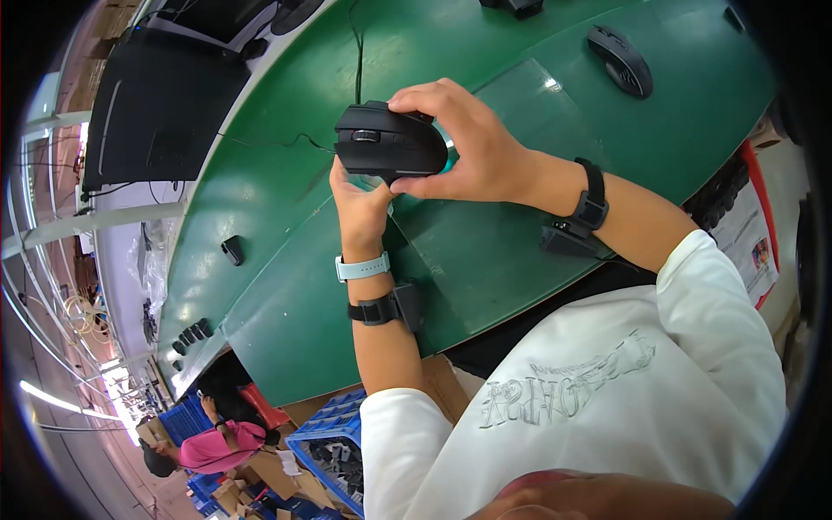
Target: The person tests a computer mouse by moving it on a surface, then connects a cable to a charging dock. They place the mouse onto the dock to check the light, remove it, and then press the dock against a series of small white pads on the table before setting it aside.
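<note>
A black computer mouse point(386, 143) is held up over the green table, its scroll wheel toward the left. My right hand point(477, 143) grips its rear end, with the thumb along the near side and the fingers on the far side. Below the mouse, my left hand point(360, 208) is closed against its near side and underside; the mouse hides most of those fingers. A cable runs from behind the mouse toward the far edge of the table.
The green table point(295, 329) carries another black mouse point(620, 61) at the far right and a small black part point(232, 250) at left. A dark monitor point(165, 108) stands far left. Near the lower edge is a blue crate point(325, 438); a person in pink point(227, 446) works beyond.
</note>
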{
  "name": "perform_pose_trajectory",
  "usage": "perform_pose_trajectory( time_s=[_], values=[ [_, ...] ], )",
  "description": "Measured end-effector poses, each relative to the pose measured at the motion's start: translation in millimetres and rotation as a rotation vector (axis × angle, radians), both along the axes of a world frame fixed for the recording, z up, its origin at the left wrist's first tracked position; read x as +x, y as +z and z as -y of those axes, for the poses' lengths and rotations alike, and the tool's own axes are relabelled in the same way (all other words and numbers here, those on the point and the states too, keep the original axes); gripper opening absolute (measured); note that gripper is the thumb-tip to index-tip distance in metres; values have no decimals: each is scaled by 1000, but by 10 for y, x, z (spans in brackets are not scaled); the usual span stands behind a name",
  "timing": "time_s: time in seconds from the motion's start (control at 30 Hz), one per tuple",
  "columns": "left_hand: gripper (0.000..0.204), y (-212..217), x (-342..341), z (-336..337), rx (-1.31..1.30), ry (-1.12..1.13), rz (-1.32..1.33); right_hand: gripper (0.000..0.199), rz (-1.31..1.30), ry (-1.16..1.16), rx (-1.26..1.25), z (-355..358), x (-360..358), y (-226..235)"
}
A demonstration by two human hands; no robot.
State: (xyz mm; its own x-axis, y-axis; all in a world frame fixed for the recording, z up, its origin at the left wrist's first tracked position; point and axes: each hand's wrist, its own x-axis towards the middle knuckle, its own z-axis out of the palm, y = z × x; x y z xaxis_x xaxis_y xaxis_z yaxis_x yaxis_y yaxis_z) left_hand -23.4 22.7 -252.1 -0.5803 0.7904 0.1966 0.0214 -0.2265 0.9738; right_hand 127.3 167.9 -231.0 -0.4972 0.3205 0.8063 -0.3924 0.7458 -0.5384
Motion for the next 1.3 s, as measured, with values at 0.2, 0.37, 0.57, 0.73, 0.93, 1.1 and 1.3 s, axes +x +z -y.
perform_pose_trajectory(
  time_s=[0.2,0.37,0.57,0.73,0.93,1.1,1.3],
  values=[
    [67,24,14,-30,59,-63,104,70,18,5,-28,-6,57,127],
    [69,96,27,-78,141,-105,133,64,441,48,170,-55,542,304],
    [76,85,30,-100,230,-199,285,64,906,-48,205,-1,1306,244],
    [78,86,41,-85,261,-279,328,69,662,-219,274,-465,1657,157],
    [72,112,60,-141,251,-279,252,68,850,-931,172,-1502,1534,-79],
    [71,73,73,-142,227,-230,276,51,365,44,-1039,-1217,976,103],
    [72,40,56,-104,262,-200,294,50,255,656,-1301,-485,36,370]
  ],
)
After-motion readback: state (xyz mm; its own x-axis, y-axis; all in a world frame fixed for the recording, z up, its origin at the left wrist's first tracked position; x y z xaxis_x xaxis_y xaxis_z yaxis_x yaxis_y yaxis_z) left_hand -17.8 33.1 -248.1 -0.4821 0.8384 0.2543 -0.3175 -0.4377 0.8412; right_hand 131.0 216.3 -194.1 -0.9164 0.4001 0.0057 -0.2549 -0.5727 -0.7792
